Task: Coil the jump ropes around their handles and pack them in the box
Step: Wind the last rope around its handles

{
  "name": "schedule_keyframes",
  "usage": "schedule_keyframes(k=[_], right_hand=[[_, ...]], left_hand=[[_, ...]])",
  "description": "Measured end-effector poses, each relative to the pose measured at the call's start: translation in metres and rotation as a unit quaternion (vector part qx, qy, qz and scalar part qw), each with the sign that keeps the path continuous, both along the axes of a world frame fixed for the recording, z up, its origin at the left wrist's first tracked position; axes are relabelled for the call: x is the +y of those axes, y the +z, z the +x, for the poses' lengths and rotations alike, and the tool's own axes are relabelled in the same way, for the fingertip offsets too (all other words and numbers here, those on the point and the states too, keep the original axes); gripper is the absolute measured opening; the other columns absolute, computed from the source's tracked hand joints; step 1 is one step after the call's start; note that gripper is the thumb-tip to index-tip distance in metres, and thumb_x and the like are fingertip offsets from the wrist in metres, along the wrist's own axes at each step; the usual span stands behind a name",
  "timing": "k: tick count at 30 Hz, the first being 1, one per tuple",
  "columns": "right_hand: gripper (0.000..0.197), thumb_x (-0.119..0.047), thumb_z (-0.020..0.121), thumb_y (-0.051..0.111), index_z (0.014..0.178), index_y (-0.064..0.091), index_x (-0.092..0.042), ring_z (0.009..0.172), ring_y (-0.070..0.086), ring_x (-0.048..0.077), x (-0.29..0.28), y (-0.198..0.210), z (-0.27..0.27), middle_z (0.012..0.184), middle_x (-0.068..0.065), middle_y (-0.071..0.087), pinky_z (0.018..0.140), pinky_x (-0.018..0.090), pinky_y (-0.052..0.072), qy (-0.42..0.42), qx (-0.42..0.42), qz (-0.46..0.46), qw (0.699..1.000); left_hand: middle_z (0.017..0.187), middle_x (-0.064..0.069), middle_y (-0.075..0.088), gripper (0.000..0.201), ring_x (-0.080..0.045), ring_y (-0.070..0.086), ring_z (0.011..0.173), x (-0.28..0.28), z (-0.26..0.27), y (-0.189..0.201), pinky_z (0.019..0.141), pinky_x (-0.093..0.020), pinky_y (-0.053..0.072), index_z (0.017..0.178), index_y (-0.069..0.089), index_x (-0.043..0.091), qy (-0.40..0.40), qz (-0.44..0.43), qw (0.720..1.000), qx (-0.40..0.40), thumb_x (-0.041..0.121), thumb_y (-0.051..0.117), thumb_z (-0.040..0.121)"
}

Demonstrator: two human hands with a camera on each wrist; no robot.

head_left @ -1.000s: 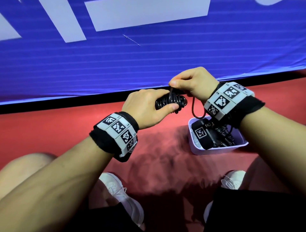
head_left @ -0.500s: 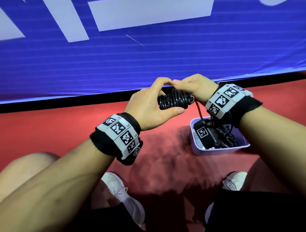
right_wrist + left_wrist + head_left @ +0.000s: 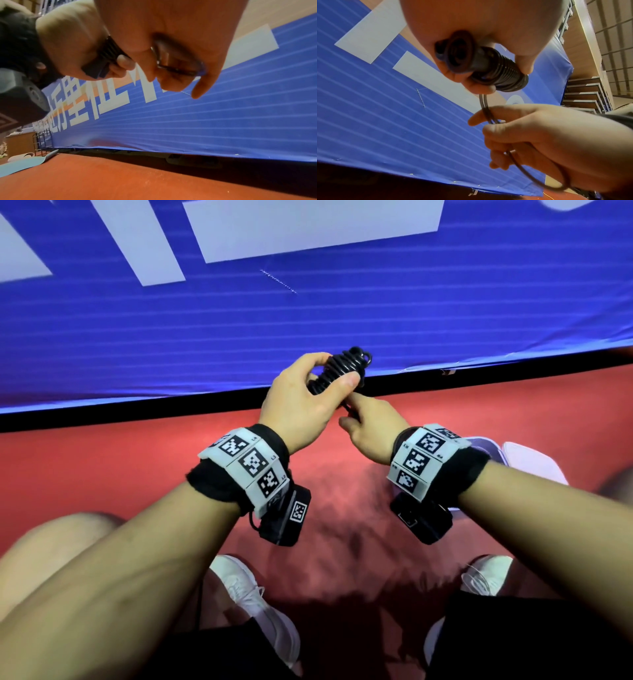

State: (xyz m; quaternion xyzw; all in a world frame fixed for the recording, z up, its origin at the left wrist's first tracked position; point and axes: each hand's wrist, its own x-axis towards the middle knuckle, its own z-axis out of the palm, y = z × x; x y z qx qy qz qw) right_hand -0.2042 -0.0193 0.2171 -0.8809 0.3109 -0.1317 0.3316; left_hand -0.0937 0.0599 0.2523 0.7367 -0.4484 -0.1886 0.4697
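Observation:
My left hand (image 3: 308,392) grips the black jump rope handles (image 3: 346,368), which stand nearly upright with black cord coiled tightly round them (image 3: 503,73). Just below, my right hand (image 3: 371,426) pinches the loose end of the cord (image 3: 486,108), which runs up to the coil and loops back under the palm (image 3: 556,180). The right wrist view shows that cord (image 3: 178,70) held between thumb and fingers. The pale lilac box (image 3: 534,463) sits on the red floor at the right, mostly hidden behind my right wrist; its contents are out of sight.
A blue banner (image 3: 308,313) with white lettering hangs ahead, its black lower edge (image 3: 137,416) meeting the red floor (image 3: 102,467). My knees and white shoes (image 3: 253,594) are below. A light blue mat (image 3: 22,165) lies far off to the left.
My left hand has tipped the coiled handles from lying sideways to nearly upright and raised them. My right hand has dropped from above the coil to below it, drawing the cord down.

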Motion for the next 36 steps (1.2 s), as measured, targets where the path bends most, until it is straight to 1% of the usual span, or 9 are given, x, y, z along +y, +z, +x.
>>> schedule_keyframes(k=[3,8,15,21,25,28,31,33,36], right_hand=[[0.023,-0.018,0.093,0.046,0.11,0.061,-0.014,0.104,0.059,0.03,-0.009,0.002,0.002,0.11,0.007,0.067,0.089,0.038,0.047,-0.026,0.029,-0.009,0.999],[0.029,-0.022,0.096,0.045,0.118,0.062,-0.017,0.108,0.058,0.021,-0.004,0.018,0.004,0.114,0.005,0.067,0.095,0.035,0.043,0.012,-0.059,0.03,0.998],[0.027,-0.02,0.096,0.044,0.104,0.064,-0.003,0.087,0.058,0.028,-0.003,0.022,0.002,0.091,0.012,0.066,0.082,0.037,0.044,0.02,-0.042,0.001,0.999],[0.03,-0.021,0.097,0.044,0.1,0.066,-0.001,0.069,0.053,0.023,-0.003,0.034,0.001,0.077,0.011,0.062,0.066,0.031,0.041,0.015,-0.037,0.031,0.999],[0.028,-0.018,0.096,0.045,0.095,0.066,-0.001,0.052,0.038,0.013,0.0,0.037,-0.004,0.056,-0.001,0.043,0.052,0.023,0.032,0.015,-0.038,0.052,0.998],[0.029,-0.015,0.095,0.046,0.08,0.06,0.004,0.051,0.03,0.014,0.0,0.042,-0.005,0.056,-0.001,0.035,0.052,0.028,0.027,0.002,-0.058,0.077,0.995],[0.035,-0.01,0.093,0.046,0.058,0.041,-0.01,0.054,0.026,0.017,-0.001,0.047,-0.008,0.059,0.004,0.033,0.053,0.03,0.023,-0.007,-0.095,0.111,0.989],[0.034,-0.006,0.091,0.046,0.058,0.042,-0.007,0.056,0.027,0.018,-0.002,0.046,-0.008,0.058,0.004,0.032,0.054,0.029,0.024,-0.011,-0.107,0.137,0.985],[0.023,-0.002,0.09,0.045,0.079,0.052,0.017,0.058,0.029,0.021,-0.004,0.041,-0.009,0.056,0.003,0.034,0.055,0.031,0.025,-0.013,-0.108,0.165,0.98]], left_hand=[[0.064,0.014,0.056,0.04,-0.001,0.052,0.059,-0.001,0.001,-0.002,0.066,-0.028,0.041,0.107,0.055,0.035,0.012,0.017,1.0,-0.017,0.056,0.06,0.073],[0.09,0.017,0.063,0.045,-0.006,0.058,0.083,-0.002,0.015,-0.001,0.083,-0.028,0.049,0.123,0.054,0.033,0.024,0.032,0.999,-0.024,0.049,0.065,0.083],[0.07,0.006,0.055,0.028,-0.015,0.054,0.059,-0.003,0.013,0.004,0.056,-0.024,0.044,0.116,0.056,0.025,0.015,0.031,0.999,0.026,0.042,0.056,0.094],[0.083,0.004,0.061,0.034,-0.013,0.057,0.068,-0.004,0.009,0.0,0.064,-0.023,0.042,0.119,0.051,0.028,0.016,0.019,1.0,0.019,0.042,0.063,0.09],[0.077,0.007,0.058,0.036,0.002,0.049,0.055,-0.005,0.009,0.0,0.055,-0.009,0.036,0.115,0.049,0.027,0.021,0.032,0.999,0.008,0.043,0.065,0.087],[0.08,0.004,0.064,0.034,-0.001,0.051,0.052,-0.003,0.007,0.002,0.056,-0.017,0.041,0.107,0.044,0.028,0.024,0.025,0.999,0.025,0.042,0.067,0.086],[0.089,0.0,0.07,0.042,-0.013,0.063,0.064,-0.002,0.003,0.008,0.062,-0.029,0.05,0.108,0.037,0.026,0.017,0.013,0.998,0.051,0.04,0.07,0.085],[0.088,-0.002,0.068,0.046,-0.013,0.066,0.061,-0.001,0.001,0.01,0.06,-0.033,0.052,0.11,0.032,0.022,-0.002,0.008,0.996,0.089,0.034,0.07,0.087],[0.079,-0.001,0.063,0.05,-0.015,0.059,0.052,0.0,0.0,0.011,0.053,-0.032,0.051,0.109,0.027,0.019,-0.021,0.01,0.991,0.129,0.026,0.071,0.087]])
